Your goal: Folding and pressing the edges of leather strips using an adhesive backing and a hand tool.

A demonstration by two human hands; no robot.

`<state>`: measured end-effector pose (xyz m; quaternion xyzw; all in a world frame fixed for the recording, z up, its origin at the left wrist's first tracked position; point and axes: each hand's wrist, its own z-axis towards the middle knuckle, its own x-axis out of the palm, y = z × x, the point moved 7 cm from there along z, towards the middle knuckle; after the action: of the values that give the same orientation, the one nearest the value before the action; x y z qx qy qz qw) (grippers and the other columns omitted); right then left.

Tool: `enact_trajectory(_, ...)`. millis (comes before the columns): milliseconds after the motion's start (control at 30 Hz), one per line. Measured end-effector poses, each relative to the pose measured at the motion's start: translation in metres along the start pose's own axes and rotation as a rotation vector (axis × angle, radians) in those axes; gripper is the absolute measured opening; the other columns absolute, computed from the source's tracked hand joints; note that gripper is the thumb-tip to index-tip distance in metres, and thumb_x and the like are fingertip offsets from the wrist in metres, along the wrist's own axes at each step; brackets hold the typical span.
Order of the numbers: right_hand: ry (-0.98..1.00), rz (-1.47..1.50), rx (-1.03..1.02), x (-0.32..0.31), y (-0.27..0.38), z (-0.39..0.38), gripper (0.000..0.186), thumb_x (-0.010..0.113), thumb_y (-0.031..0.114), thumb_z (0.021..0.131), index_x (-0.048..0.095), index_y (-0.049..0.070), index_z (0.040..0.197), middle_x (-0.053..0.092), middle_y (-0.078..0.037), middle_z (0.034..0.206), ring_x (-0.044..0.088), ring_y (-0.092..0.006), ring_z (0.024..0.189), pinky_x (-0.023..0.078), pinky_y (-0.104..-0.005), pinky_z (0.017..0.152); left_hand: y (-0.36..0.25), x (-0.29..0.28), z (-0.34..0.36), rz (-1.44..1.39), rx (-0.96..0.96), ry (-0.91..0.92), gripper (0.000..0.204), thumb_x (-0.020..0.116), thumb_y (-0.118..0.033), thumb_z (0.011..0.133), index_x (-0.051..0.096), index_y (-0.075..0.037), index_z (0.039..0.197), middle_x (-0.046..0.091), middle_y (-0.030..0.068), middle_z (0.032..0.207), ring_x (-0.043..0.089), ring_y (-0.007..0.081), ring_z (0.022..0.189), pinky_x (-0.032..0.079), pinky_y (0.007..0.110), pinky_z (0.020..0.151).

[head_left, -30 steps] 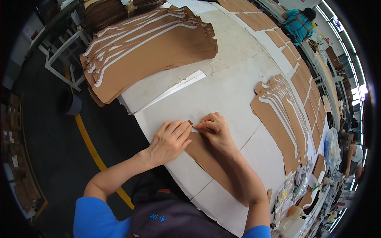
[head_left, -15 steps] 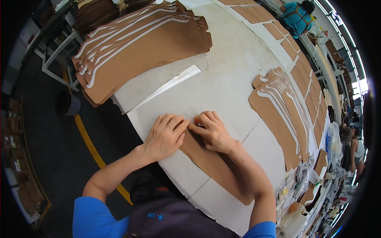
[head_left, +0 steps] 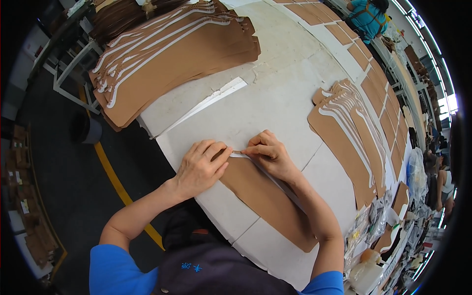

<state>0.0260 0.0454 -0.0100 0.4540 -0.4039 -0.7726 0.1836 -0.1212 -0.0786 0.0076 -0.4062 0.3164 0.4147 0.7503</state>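
A long brown leather-like piece (head_left: 260, 201) lies lengthwise in front of me on the white-covered table (head_left: 280, 93), a narrow white strip (head_left: 240, 154) along its upper end. My left hand (head_left: 199, 167) is bent over that end, fingers together and pressing, tips at the strip. My right hand (head_left: 270, 155) pinches the strip's short brown edge just right of them. What lies under my left fingers is hidden.
A stack of white-striped brown pieces (head_left: 177, 64) lies upper left, a smaller stack (head_left: 339, 142) at right. Plastic bags and a container (head_left: 366, 270) crowd the lower right. A bin (head_left: 86, 128) stands left of the table. A person in teal (head_left: 366, 22) works beyond.
My right hand has moved slightly up and right, uncovering the white strip between the hands. My left hand has shifted slightly left and up from a second ago.
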Motion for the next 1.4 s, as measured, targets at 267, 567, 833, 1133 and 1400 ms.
enact_trajectory(267, 0.062, -0.299, -0.206, 0.01, 0.012, -0.005, 0.054, 0.071, -0.007, 0.072, 0.079, 0.01, 0.122, 0.065, -0.007, 0.112, 0.057, -0.0271, 0.101, 0.047, -0.0407, 0.093, 0.0, 0.0, 0.0, 0.037, 0.034, -0.036, 0.038, 0.08, -0.009, 0.082, 0.077, -0.006, 0.119, 0.064, 0.0074, 0.117, 0.062, 0.0277, 0.109, 0.055, 0.041, 0.089)
enact_trajectory(567, 0.0, -0.337, -0.031, 0.011, 0.035, -0.017, 0.057, 0.069, -0.001, 0.084, 0.065, 0.009, 0.139, 0.059, -0.014, 0.127, 0.055, -0.0338, 0.119, 0.044, -0.0432, 0.103, 0.013, 0.001, 0.009, -0.166, -0.135, 0.051, 0.032, 0.077, -0.008, 0.087, 0.074, -0.006, 0.119, 0.061, 0.0102, 0.116, 0.06, 0.0304, 0.111, 0.051, 0.042, 0.094)
enact_trajectory(833, -0.437, -0.543, 0.455, -0.091, 0.067, -0.202, 0.037, 0.073, 0.0, 0.089, 0.072, 0.005, 0.125, 0.064, -0.014, 0.121, 0.059, -0.0341, 0.113, 0.045, -0.0452, 0.102, 0.04, 0.003, 0.029, -0.372, -0.205, 0.209, 0.013, 0.069, 0.0, 0.093, 0.07, 0.0, 0.106, 0.063, 0.01, 0.111, 0.066, 0.0238, 0.091, 0.053, 0.034, 0.081)
enact_trajectory(1133, -0.73, -0.832, 0.986, -0.08, 0.119, -0.419, 0.043, 0.082, 0.007, 0.086, 0.072, 0.003, 0.127, 0.061, -0.015, 0.112, 0.059, -0.0342, 0.108, 0.048, -0.0442, 0.097, 0.052, -0.017, 0.104, 0.02, -0.036, -0.123, 0.018, 0.067, -0.001, 0.095, 0.07, -0.001, 0.112, 0.07, 0.0132, 0.115, 0.066, 0.0319, 0.106, 0.052, 0.041, 0.093)
enact_trajectory(1400, -0.668, -0.488, 0.674, -0.072, 0.113, -0.342, 0.041, 0.079, 0.009, 0.089, 0.071, 0.005, 0.13, 0.062, -0.014, 0.113, 0.069, -0.0303, 0.09, 0.058, -0.0383, 0.077, -0.184, 0.084, 0.04, -0.371, 0.438, 0.298, 0.031, 0.077, -0.01, 0.089, 0.07, -0.005, 0.119, 0.067, 0.0106, 0.122, 0.063, 0.0319, 0.117, 0.049, 0.045, 0.101)
